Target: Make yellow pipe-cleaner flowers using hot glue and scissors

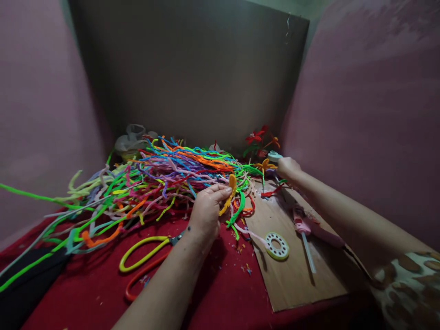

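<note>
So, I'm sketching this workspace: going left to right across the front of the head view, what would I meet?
Yellow-and-red scissor handles, left hand, white-and-yellow holed ring, pink glue gun, spotted sleeve.

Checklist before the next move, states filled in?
1. Left hand gripping the yellow-orange loop: ok, pinched at the fingertips.
2. Right hand grip: cannot tell, fingers hidden beside the orange flower.
3. Glue gun set down on the cardboard: ok.
4. Glue gun cool or hot: cannot tell.
5. Scissors fully in sight: not ok, left forearm hides part.
6. Red cloth free of scraps: not ok, some scattered.
</note>
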The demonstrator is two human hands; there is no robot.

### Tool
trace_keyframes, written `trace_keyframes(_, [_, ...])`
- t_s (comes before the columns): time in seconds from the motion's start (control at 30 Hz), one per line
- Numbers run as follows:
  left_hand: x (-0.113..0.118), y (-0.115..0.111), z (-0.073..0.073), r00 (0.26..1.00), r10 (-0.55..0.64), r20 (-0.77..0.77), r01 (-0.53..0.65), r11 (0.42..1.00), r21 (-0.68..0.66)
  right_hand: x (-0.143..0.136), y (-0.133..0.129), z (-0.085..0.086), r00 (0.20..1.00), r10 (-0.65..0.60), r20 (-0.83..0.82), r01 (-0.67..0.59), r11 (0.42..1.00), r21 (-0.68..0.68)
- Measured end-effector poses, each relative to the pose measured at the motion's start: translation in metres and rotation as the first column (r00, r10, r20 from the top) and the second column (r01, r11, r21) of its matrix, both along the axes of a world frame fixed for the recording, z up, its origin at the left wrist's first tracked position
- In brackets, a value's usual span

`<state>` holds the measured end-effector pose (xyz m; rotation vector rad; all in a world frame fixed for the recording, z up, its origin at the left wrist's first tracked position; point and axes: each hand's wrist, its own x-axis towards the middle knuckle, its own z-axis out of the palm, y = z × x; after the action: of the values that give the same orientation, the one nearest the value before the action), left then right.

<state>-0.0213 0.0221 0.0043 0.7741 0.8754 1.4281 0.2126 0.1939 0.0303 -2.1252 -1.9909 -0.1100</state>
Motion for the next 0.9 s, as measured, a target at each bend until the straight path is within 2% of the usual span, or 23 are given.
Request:
trace_keyframes(0.07, [0.0, -0.001, 0.0, 1.0, 0.001, -0.006, -0.001, 1.0, 0.0, 0.006, -0.008, 0.014, 0.975, -0.005, -0.222, 0.018, 0.998, 0.06])
trace_keyframes(0.13, [0.002, -0.001, 0.001, 1.0, -0.003, -0.013, 0.003, 1.0, -0.004, 0.006, -0.02, 0.024, 0.891, 0.062, -0.449, -0.002, 0.991, 0.134])
trace_keyframes(0.23, [0.004, -0.003, 0.001, 0.999, 0.0, -0.044, 0.0, 1.0, -0.005, -0.007, -0.047, 0.028, 0.663, 0.22, -0.716, -0.084, 0.972, 0.22])
trace_keyframes(0.3, [0.005, -0.004, 0.001, 0.998, 0.004, -0.07, -0.004, 1.0, 0.005, -0.022, -0.069, 0.025, 0.499, 0.286, -0.818, -0.172, 0.958, 0.231])
trace_keyframes(0.37, [0.006, -0.005, 0.002, 0.996, 0.002, -0.085, -0.001, 1.0, 0.017, -0.038, -0.092, 0.019, 0.368, 0.307, -0.878, -0.262, 0.94, 0.219])
trace_keyframes(0.4, [0.006, -0.005, 0.002, 0.996, 0.0, -0.09, 0.001, 1.0, 0.02, -0.046, -0.103, 0.015, 0.279, 0.301, -0.912, -0.305, 0.928, 0.213])
trace_keyframes(0.43, [0.005, -0.005, 0.003, 0.995, 0.0, -0.096, 0.002, 1.0, 0.021, -0.052, -0.112, 0.012, 0.064, 0.222, -0.973, -0.372, 0.91, 0.183])
trace_keyframes(0.47, [0.005, -0.006, 0.004, 0.995, 0.0, -0.101, 0.002, 1.0, 0.023, -0.058, -0.119, 0.009, -0.113, 0.11, -0.988, -0.43, 0.891, 0.148])
trace_keyframes(0.53, [0.005, -0.006, 0.004, 0.994, 0.002, -0.112, 0.0, 1.0, 0.023, -0.066, -0.129, 0.004, -0.275, -0.044, -0.961, -0.51, 0.854, 0.107])
trace_keyframes(0.57, [0.006, -0.006, 0.004, 0.993, 0.003, -0.115, 0.0, 1.0, 0.022, -0.069, -0.132, 0.002, -0.317, -0.089, -0.944, -0.521, 0.848, 0.095])
trace_keyframes(0.63, [0.007, -0.006, 0.004, 0.993, 0.006, -0.118, -0.004, 1.0, 0.017, -0.072, -0.136, -0.003, -0.349, -0.135, -0.927, -0.523, 0.849, 0.073])
trace_keyframes(0.73, [0.009, -0.006, 0.002, 0.991, 0.007, -0.131, -0.003, 0.999, 0.032, -0.072, -0.139, -0.009, -0.343, -0.161, -0.926, -0.535, 0.843, 0.051])
trace_keyframes(0.9, [0.014, -0.008, 0.001, 0.986, 0.02, -0.166, -0.011, 0.998, 0.056, -0.069, -0.142, -0.021, -0.323, -0.098, -0.941, -0.618, 0.775, 0.132])
